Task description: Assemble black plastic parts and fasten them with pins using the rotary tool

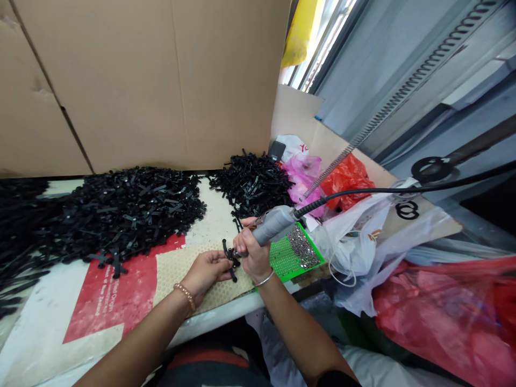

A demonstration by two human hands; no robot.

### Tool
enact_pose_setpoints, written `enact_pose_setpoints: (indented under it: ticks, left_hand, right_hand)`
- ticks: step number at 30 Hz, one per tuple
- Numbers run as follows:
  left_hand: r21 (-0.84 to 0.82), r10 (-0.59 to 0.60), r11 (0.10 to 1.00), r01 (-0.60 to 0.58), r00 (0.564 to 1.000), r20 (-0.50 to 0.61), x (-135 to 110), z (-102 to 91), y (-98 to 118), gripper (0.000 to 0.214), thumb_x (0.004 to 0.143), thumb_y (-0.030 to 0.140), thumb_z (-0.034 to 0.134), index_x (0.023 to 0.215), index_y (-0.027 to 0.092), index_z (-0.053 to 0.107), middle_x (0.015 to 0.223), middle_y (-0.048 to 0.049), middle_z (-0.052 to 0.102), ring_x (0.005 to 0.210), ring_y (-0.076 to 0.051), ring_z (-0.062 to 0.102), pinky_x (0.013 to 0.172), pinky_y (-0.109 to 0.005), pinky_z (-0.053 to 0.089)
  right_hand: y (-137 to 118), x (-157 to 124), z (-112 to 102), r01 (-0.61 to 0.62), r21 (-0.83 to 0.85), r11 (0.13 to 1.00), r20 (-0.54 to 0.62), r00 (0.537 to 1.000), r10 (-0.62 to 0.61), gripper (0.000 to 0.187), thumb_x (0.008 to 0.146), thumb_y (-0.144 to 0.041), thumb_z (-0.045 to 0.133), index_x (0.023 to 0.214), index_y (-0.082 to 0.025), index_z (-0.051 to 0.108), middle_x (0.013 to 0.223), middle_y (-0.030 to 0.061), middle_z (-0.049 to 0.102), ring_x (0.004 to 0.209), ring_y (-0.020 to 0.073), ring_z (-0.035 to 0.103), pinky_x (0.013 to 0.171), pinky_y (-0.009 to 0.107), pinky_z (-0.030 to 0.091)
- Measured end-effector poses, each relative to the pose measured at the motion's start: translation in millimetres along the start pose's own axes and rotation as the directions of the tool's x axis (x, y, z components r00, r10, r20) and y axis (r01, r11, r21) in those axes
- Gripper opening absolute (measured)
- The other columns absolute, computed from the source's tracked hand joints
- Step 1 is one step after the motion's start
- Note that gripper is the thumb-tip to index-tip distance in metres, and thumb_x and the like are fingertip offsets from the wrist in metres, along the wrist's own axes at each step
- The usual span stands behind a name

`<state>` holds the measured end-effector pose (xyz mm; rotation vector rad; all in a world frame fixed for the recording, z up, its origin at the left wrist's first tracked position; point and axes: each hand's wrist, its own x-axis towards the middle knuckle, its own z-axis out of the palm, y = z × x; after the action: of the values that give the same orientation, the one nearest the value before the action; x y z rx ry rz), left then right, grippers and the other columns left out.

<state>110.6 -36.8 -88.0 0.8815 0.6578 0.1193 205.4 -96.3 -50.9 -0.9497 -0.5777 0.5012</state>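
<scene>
My right hand is closed around a grey pen-like tool whose black cable and spring-wrapped hose run off to the right. Its tip points down at a small black strap piece. My left hand, with a bead bracelet at the wrist, pinches that black piece over a beige honeycomb mat. A green tray with a heap of tiny silver studs lies just right of my right hand.
Large heaps of black strap pieces cover the table's back and left, with another pile behind my hands. A cardboard wall stands behind. Pink, red and clear plastic bags crowd the right side. A red-and-white sheet covers the table.
</scene>
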Motion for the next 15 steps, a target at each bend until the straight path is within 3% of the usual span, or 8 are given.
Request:
enact_pose_setpoints:
  ticks: [7, 15]
  left_hand:
    - [-0.004, -0.007, 1.0, 0.007, 1.0, -0.006, -0.3, 1.3, 0.9, 0.03, 0.052, 0.022, 0.083, 0.075, 0.011, 0.068, 0.073, -0.0052, 0.069, 0.068, -0.014, 0.063, 0.068, -0.027, 0.055]
    - [0.004, 0.012, 1.0, -0.012, 1.0, 0.007, -1.3, 1.3, 1.2, 0.03, 0.054, 0.024, 0.082, 0.077, 0.01, 0.068, 0.074, -0.0054, 0.069, 0.07, -0.015, 0.064, 0.07, -0.028, 0.055]
  right_hand:
    - [1.3, -2.7, -1.9, 0.004, -0.065, 0.998, 0.028, 1.0, -0.002, 0.031, 0.077, -0.04, 0.069, 0.093, -0.019, 0.052, 0.052, -0.0092, 0.04, 0.041, 0.0076, 0.038, 0.045, 0.022, 0.036]
    - [-2.2, -3.1, 1.9, 0.019, -0.01, 1.0, 0.016, 1.0, -0.018, 0.028, 0.077, -0.036, 0.069, 0.092, -0.019, 0.053, 0.051, -0.0099, 0.039, 0.04, 0.0069, 0.038, 0.043, 0.02, 0.036]
